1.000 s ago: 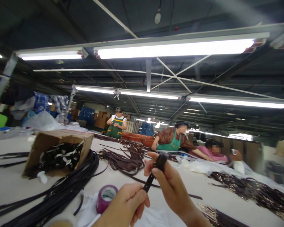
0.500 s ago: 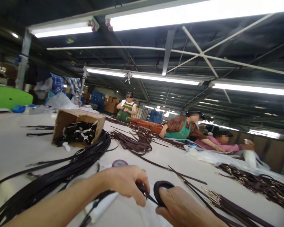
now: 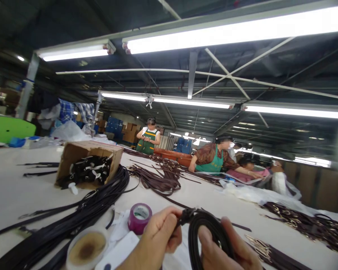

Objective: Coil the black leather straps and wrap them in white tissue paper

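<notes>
A black strap (image 3: 195,240), wound into a flat coil, stands on edge in my right hand (image 3: 224,249). The thumb goes into the middle of the coil and the other fingers wrap its far side. My left hand (image 3: 162,232) is closed in a pinch on the strap's end at the coil's upper left, where a dark fitting shows. Just left of that hand, a purple tape roll (image 3: 140,218) lies on the table. A round tub (image 3: 87,247) with a brownish, dark-centred inside sits at the lower left.
Long black straps (image 3: 101,198) spread over the table's left side by a tipped cardboard box (image 3: 91,148) of black and white pieces. Brown straps (image 3: 157,174) lie mid-table, more with metal clips (image 3: 260,247) at right. Several people stand across the table.
My left hand has drawn back and lower, now pinching the strap's end beside the coil. The coil shows larger and rounder in my right hand. Tape roll and tub have come into fuller view.
</notes>
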`<state>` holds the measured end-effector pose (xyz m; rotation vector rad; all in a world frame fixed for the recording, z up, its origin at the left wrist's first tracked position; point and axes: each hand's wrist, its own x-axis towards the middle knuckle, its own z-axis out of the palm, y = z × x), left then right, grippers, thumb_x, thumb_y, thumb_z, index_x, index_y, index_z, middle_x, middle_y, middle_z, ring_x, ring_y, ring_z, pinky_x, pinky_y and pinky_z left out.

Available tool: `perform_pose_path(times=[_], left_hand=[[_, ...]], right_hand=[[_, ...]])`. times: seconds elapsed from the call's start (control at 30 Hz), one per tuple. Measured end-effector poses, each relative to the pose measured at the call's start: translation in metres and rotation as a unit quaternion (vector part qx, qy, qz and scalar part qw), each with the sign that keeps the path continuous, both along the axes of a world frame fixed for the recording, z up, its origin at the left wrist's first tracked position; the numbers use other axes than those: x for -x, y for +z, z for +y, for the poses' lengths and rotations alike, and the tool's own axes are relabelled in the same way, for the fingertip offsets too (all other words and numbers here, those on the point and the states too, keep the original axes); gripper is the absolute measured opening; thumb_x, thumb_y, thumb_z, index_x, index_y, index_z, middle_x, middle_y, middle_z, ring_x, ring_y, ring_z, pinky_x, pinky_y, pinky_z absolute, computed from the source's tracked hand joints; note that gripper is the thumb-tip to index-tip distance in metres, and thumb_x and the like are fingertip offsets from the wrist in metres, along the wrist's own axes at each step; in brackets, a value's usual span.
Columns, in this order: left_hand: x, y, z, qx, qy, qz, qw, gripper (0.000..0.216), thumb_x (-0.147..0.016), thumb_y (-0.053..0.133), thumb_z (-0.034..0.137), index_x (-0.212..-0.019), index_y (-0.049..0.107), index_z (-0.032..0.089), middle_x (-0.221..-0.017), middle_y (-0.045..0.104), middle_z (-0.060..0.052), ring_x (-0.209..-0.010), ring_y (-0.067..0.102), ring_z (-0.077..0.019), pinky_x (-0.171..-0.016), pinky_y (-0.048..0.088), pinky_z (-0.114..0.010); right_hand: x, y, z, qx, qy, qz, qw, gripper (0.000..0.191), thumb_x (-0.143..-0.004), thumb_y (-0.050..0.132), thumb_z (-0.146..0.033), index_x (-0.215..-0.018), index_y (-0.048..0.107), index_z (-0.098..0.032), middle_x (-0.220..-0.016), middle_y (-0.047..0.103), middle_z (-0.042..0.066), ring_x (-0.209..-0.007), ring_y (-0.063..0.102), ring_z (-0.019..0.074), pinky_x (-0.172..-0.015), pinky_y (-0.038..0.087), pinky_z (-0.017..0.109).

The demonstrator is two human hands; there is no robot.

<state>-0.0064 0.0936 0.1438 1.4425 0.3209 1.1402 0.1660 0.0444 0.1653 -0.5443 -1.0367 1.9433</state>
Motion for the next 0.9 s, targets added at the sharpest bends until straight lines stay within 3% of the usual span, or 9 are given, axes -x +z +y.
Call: perform_pose_path(times=[0.1, 0.2, 0.33, 0.47, 0.53, 0.6, 0.67, 0.77, 0.9], left_hand=[[-0.016, -0.013, -0.004, 0.064, 0.038, -0.043, 0.996, 0.072, -0.069, 0.06, 0.08, -0.101, 0.059, 0.015, -0.058, 0.036, 0.008, -0.051, 0.026, -0.0064, -0.048, 0.015, -0.021], [-0.029, -0.026, -0.008, 0.115, 0.032, -0.071, 0.99, 0.075, -0.065, 0.064, 0.08, -0.105, 0.058, 0.016, -0.056, 0.035, 0.009, -0.046, 0.024, -0.005, -0.046, 0.014, -0.022], [-0.037, -0.04, -0.012, 0.136, 0.014, -0.068, 0.988, 0.069, -0.065, 0.065, 0.079, -0.091, 0.058, 0.016, -0.051, 0.042, 0.008, -0.042, 0.03, -0.0047, -0.044, 0.016, -0.021], [-0.032, -0.044, -0.013, 0.153, -0.031, -0.036, 0.987, 0.059, -0.068, 0.066, 0.074, -0.077, 0.053, 0.018, -0.047, 0.048, 0.006, -0.037, 0.034, -0.005, -0.041, 0.021, -0.02], [-0.028, -0.042, -0.013, 0.179, -0.061, -0.024, 0.982, 0.054, -0.068, 0.068, 0.069, -0.071, 0.053, 0.017, -0.046, 0.051, 0.004, -0.035, 0.038, -0.0064, -0.039, 0.026, -0.021], [-0.023, -0.039, -0.014, 0.21, -0.094, -0.04, 0.972, 0.049, -0.063, 0.072, 0.06, -0.069, 0.056, 0.015, -0.051, 0.056, 0.0, -0.037, 0.046, -0.0092, -0.04, 0.033, -0.022], [-0.015, -0.034, -0.018, 0.243, -0.117, -0.07, 0.96, 0.037, -0.06, 0.075, 0.043, -0.075, 0.061, 0.011, -0.061, 0.063, -0.005, -0.046, 0.055, -0.0129, -0.045, 0.042, -0.024], [-0.002, -0.026, -0.025, 0.299, -0.136, -0.109, 0.938, 0.028, -0.058, 0.071, 0.018, -0.084, 0.065, 0.01, -0.077, 0.068, -0.007, -0.066, 0.064, -0.0164, -0.067, 0.052, -0.031], [0.01, -0.031, -0.03, 0.357, -0.156, -0.138, 0.91, 0.021, -0.061, 0.065, 0.019, -0.079, 0.067, 0.009, -0.075, 0.067, -0.007, -0.07, 0.064, -0.0167, -0.075, 0.05, -0.028]], right_hand=[[0.011, -0.001, 0.011, -0.091, 0.015, 0.046, 0.995, 0.051, -0.078, 0.068, -0.064, -0.09, 0.077, -0.015, -0.042, 0.027, -0.01, -0.036, 0.024, 0.0078, -0.04, 0.038, 0.015], [0.014, -0.002, 0.021, -0.208, -0.054, 0.038, 0.976, 0.057, -0.09, 0.048, -0.065, -0.093, 0.077, -0.016, -0.045, 0.025, -0.009, -0.038, 0.026, 0.0093, -0.045, 0.043, 0.02], [0.018, -0.003, 0.026, -0.292, -0.14, 0.015, 0.946, 0.052, -0.091, 0.045, -0.061, -0.107, 0.072, -0.019, -0.053, 0.04, -0.003, -0.052, 0.045, 0.0134, -0.057, 0.048, 0.025], [0.023, -0.009, 0.024, -0.355, -0.155, -0.065, 0.92, 0.047, -0.093, 0.05, -0.055, -0.118, 0.065, -0.018, -0.061, 0.052, -0.002, -0.057, 0.048, 0.0132, -0.062, 0.047, 0.027], [0.023, -0.011, 0.023, -0.396, -0.155, -0.138, 0.894, 0.046, -0.094, 0.049, -0.054, -0.122, 0.06, -0.018, -0.066, 0.054, -0.002, -0.056, 0.048, 0.0122, -0.065, 0.049, 0.028], [0.022, -0.01, 0.02, -0.435, -0.136, -0.238, 0.858, 0.042, -0.096, 0.045, -0.053, -0.118, 0.06, -0.02, -0.073, 0.057, -0.001, -0.053, 0.049, 0.0112, -0.057, 0.049, 0.026], [0.021, -0.007, 0.017, -0.494, -0.117, -0.34, 0.792, 0.032, -0.097, 0.044, -0.047, -0.101, 0.063, -0.021, -0.079, 0.061, 0.002, -0.057, 0.057, 0.0135, -0.058, 0.052, 0.028], [0.024, 0.001, 0.009, -0.578, -0.119, -0.422, 0.688, 0.022, -0.093, 0.046, -0.036, -0.093, 0.064, -0.023, -0.089, 0.07, 0.007, -0.087, 0.067, 0.0233, -0.081, 0.054, 0.035], [0.032, 0.002, 0.002, -0.574, -0.073, -0.452, 0.679, 0.021, -0.09, 0.045, -0.029, -0.097, 0.063, -0.023, -0.086, 0.071, 0.004, -0.079, 0.067, 0.0213, -0.071, 0.056, 0.029]])
